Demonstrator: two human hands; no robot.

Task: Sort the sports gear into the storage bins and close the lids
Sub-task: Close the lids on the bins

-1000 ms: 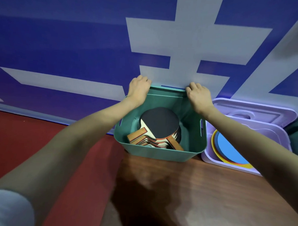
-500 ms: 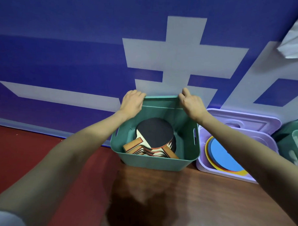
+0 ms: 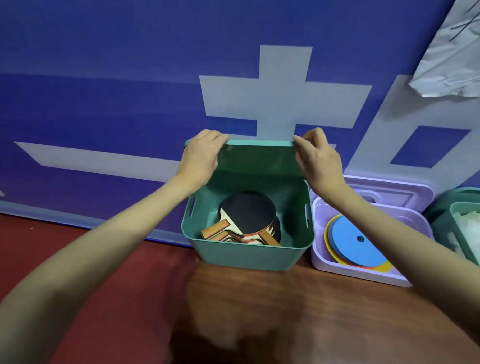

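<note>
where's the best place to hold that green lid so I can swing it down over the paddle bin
Grip the green lid by its two top corners, from the front, as the left hand and right hand do. It stands upright behind the bin, leaving only that top edge free.

Two hands grip one green lid (image 3: 259, 158). Just below the grip sits one green bin (image 3: 246, 255) of stacked paddles (image 3: 245, 220), their count unclear. Right of it: one lilac bin (image 3: 367, 272), one more green bin (image 3: 451, 218).

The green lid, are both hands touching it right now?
Touching. In the head view the left hand and the right hand each grip a top corner of the green lid, fingers curled over its edge, above the green bin.
</note>
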